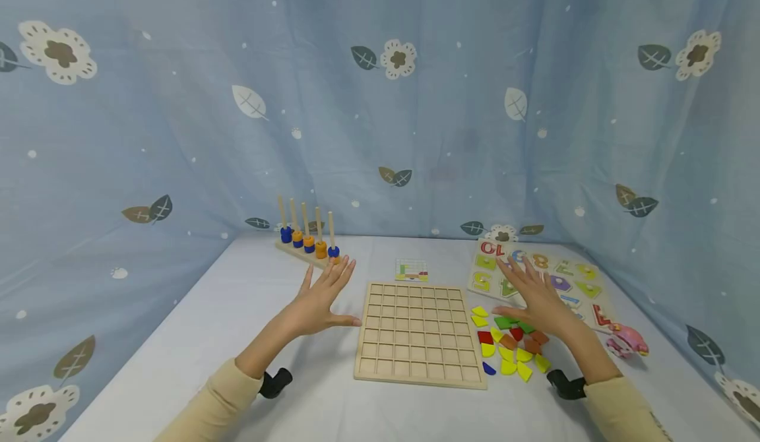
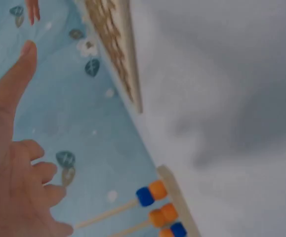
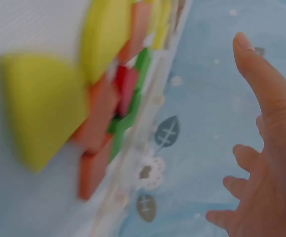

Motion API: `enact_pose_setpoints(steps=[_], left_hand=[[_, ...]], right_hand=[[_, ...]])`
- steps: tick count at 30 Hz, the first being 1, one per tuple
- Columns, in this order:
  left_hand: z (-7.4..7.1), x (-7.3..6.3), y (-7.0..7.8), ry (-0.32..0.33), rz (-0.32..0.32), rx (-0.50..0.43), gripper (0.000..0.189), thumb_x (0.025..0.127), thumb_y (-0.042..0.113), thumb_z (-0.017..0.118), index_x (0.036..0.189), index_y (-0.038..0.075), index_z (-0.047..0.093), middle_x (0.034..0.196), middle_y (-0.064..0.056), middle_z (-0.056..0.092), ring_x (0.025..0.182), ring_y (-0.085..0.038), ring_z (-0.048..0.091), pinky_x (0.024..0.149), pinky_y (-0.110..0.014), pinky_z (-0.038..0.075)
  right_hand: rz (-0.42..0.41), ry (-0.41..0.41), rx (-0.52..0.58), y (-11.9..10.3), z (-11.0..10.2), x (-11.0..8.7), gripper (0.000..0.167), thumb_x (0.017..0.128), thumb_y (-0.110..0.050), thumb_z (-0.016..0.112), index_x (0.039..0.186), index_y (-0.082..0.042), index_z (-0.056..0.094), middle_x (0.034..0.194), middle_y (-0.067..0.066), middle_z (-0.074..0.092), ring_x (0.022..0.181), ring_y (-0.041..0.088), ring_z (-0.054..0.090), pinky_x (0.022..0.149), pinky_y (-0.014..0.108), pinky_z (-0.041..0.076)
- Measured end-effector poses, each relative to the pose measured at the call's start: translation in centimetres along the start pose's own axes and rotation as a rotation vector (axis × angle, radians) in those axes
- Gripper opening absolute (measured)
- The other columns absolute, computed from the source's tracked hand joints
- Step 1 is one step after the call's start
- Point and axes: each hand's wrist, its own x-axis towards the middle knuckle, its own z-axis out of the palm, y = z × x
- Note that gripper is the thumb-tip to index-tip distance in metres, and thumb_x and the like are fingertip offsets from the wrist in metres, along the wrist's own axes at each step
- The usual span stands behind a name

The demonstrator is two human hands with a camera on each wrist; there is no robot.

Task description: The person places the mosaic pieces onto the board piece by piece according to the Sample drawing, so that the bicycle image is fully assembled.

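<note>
Gridded wooden board (image 1: pixel 420 336): flat on the white tabletop (image 1: pixel 332 402), between the two hands, probably centred so that either can reach it.

Left hand (image 1: pixel 317 305): raised near the board's left edge, fingers spread, grasping nothing; the left wrist view shows its thumb apart from the board.

Right hand (image 1: pixel 543 305): likewise raised, fingers apart, grip unfilled, above the right side.

Loose coloured pieces (image 1: pixel 524 355): yellow, green, red, orange and blue, crowded just beside the board's right edge, seemingly for short reach; several appear to touch.

Printed card (image 1: pixel 411 270): just behind the board, presumably placed for easy viewing.

Bead rack (image 1: pixel 321 251): upright pegs, rear left, beyond the left fingertips.

Number puzzle (image 1: pixel 584 305): rear right, partly hidden by the right hand; bounds the pieces behind.

Pink toy (image 1: pixel 627 341): far right, at the puzzle's near corner; whether touching, cannot tell.
</note>
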Motion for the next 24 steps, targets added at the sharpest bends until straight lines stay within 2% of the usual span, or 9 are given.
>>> enact_pose_setpoints(steps=[3, 8, 12, 13, 16, 20, 24], left_hand=[[0.1, -0.2, 0.1, -0.089, 0.011, -0.079, 0.107, 0.081, 0.052, 0.072, 0.155, 0.007, 0.01, 0.16, -0.014, 0.005, 0.145, -0.035, 0.003, 0.112, -0.062, -0.002], [0.7, -0.3, 0.2, -0.217, -0.047, -0.211, 0.099, 0.079, 0.046, 0.076, 0.152, 0.002, 0.024, 0.157, -0.02, 0.02, 0.142, -0.039, 0.021, 0.113, -0.055, 0.021], [1.5, -0.3, 0.1, -0.273, -0.081, -0.249, 0.096, 0.076, 0.043, 0.079, 0.148, -0.001, 0.033, 0.153, -0.021, 0.029, 0.139, -0.038, 0.03, 0.111, -0.051, 0.029], [1.7, -0.3, 0.0, -0.285, -0.081, -0.248, 0.095, 0.076, 0.043, 0.08, 0.147, -0.001, 0.035, 0.152, -0.021, 0.031, 0.138, -0.038, 0.032, 0.11, -0.051, 0.029], [2.4, -0.3, -0.2, -0.307, -0.076, -0.242, 0.093, 0.074, 0.042, 0.081, 0.144, -0.002, 0.04, 0.149, -0.022, 0.036, 0.135, -0.039, 0.037, 0.109, -0.051, 0.031], [3.0, -0.2, -0.4, -0.306, -0.08, -0.246, 0.093, 0.073, 0.043, 0.083, 0.142, -0.004, 0.042, 0.147, -0.021, 0.04, 0.134, -0.038, 0.039, 0.109, -0.05, 0.032], [3.7, 0.2, -0.4, -0.293, -0.087, -0.269, 0.096, 0.073, 0.042, 0.082, 0.144, -0.005, 0.038, 0.147, -0.022, 0.039, 0.135, -0.036, 0.038, 0.11, -0.048, 0.031]], right_hand=[[0.021, -0.023, 0.048, 0.7, 0.0, -0.4, 0.099, 0.082, -0.05, 0.072, 0.156, -0.019, 0.015, 0.157, 0.025, 0.013, 0.141, 0.051, 0.002, 0.104, 0.073, 0.0], [0.044, -0.081, 0.117, 1.6, -0.1, -0.8, 0.095, 0.082, -0.043, 0.074, 0.155, -0.018, 0.018, 0.156, 0.025, 0.019, 0.139, 0.053, 0.008, 0.103, 0.073, 0.013], [0.026, -0.092, 0.113, 2.4, -0.2, -1.1, 0.08, 0.084, -0.033, 0.075, 0.15, -0.01, 0.034, 0.147, 0.026, 0.038, 0.131, 0.051, 0.035, 0.097, 0.07, 0.032], [0.023, -0.095, 0.11, 2.5, -0.2, -1.2, 0.075, 0.084, -0.03, 0.075, 0.147, -0.008, 0.04, 0.143, 0.026, 0.043, 0.125, 0.049, 0.043, 0.094, 0.067, 0.038], [0.01, -0.124, 0.112, 3.0, -0.1, -1.2, 0.058, 0.085, -0.022, 0.075, 0.135, -0.005, 0.055, 0.13, 0.023, 0.057, 0.112, 0.043, 0.056, 0.088, 0.06, 0.047], [-0.015, -0.175, 0.121, 3.3, 0.0, -0.9, 0.042, 0.085, -0.015, 0.075, 0.124, -0.005, 0.065, 0.118, 0.015, 0.066, 0.108, 0.037, 0.061, 0.087, 0.054, 0.051], [-0.028, -0.221, 0.121, 3.4, 0.1, -0.5, 0.034, 0.085, -0.012, 0.074, 0.117, -0.002, 0.068, 0.112, 0.012, 0.068, 0.104, 0.033, 0.063, 0.086, 0.05, 0.052]])
